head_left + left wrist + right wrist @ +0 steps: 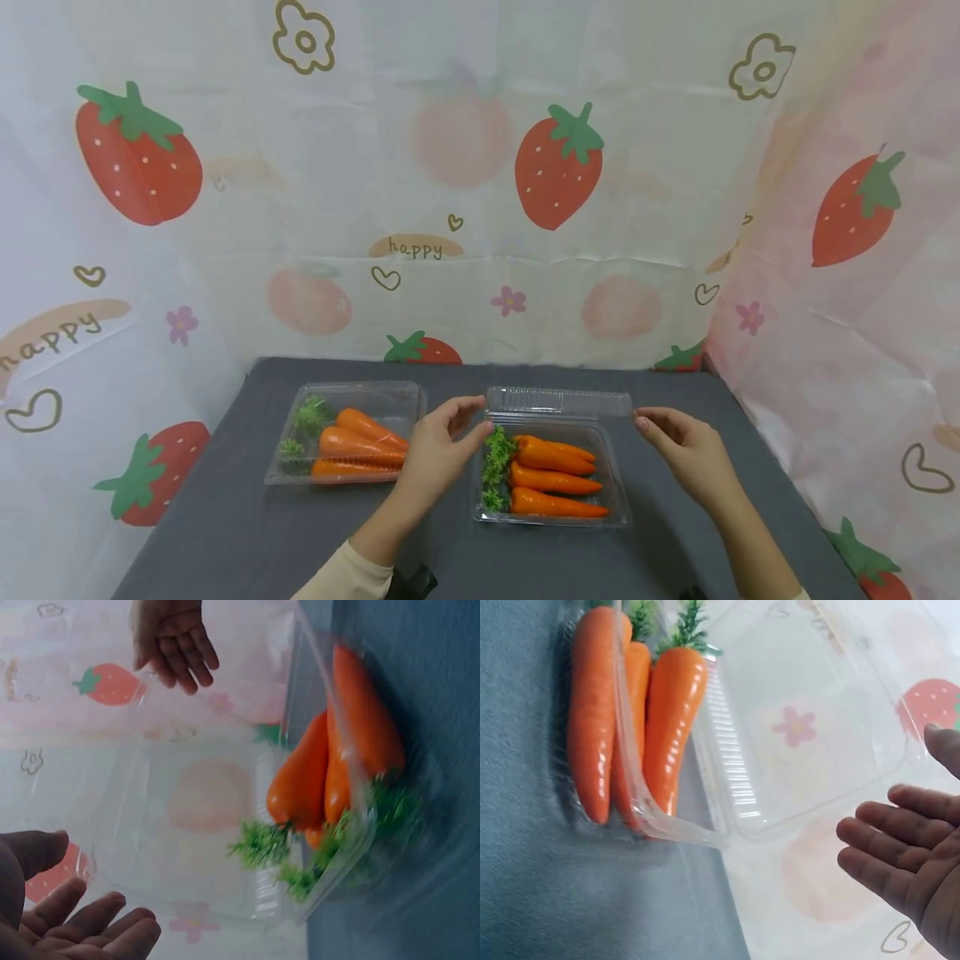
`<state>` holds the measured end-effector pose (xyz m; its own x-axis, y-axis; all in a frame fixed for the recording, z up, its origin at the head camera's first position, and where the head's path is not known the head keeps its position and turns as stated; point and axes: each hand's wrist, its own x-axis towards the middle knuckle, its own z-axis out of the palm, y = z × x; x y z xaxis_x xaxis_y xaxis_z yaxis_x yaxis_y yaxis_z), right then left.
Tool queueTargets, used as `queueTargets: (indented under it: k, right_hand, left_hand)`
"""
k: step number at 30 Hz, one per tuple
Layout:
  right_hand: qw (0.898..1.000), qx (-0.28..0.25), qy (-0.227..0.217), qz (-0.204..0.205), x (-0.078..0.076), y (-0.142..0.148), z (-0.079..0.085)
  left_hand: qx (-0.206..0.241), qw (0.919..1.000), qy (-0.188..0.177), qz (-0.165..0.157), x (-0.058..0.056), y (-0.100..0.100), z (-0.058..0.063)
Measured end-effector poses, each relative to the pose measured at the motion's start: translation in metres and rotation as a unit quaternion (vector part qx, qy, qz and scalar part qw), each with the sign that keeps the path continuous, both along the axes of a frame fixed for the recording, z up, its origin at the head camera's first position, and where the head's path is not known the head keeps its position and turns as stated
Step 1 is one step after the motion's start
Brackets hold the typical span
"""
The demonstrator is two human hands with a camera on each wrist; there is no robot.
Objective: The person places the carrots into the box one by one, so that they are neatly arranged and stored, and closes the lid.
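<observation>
A clear plastic box (552, 522) stands in front of me. It holds several orange carrots (557, 478) and curly green leaves (496, 467) along the left side. Its clear hinged lid (180, 795) rises from the far edge. My left hand (437, 446) is at the lid's left corner, thumb and index finger parted around it. At the right corner my right hand (686, 450) has its thumb close to the lid edge, with straight fingers beside it in the right wrist view. Whether either hand touches the lid is hard to tell.
Left of my left hand sits a second clear box (288, 479) with orange carrots (362, 446) and green tops (313, 414) inside. Both boxes rest on a dark grey tabletop (247, 550). A strawberry-print cloth (480, 200) hangs behind the table and along its sides.
</observation>
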<state>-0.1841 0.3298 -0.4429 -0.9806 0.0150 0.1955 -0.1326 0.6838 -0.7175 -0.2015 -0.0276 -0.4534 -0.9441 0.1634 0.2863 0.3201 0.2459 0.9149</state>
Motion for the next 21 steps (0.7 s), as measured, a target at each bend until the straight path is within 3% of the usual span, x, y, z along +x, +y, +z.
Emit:
queueTargets:
  k: [9,21]
  right_hand:
    - [0.999,-0.019,-0.030,0.005,0.014,-0.001,-0.008]
    - [0.994,-0.064,-0.090,0.010,0.026,-0.004,-0.020]
  left_hand:
    - [0.035,0.9980,-0.050,0.012,0.007,0.006,-0.020]
    - [0.036,0.9948,-0.093,0.022,0.015,0.005,-0.039]
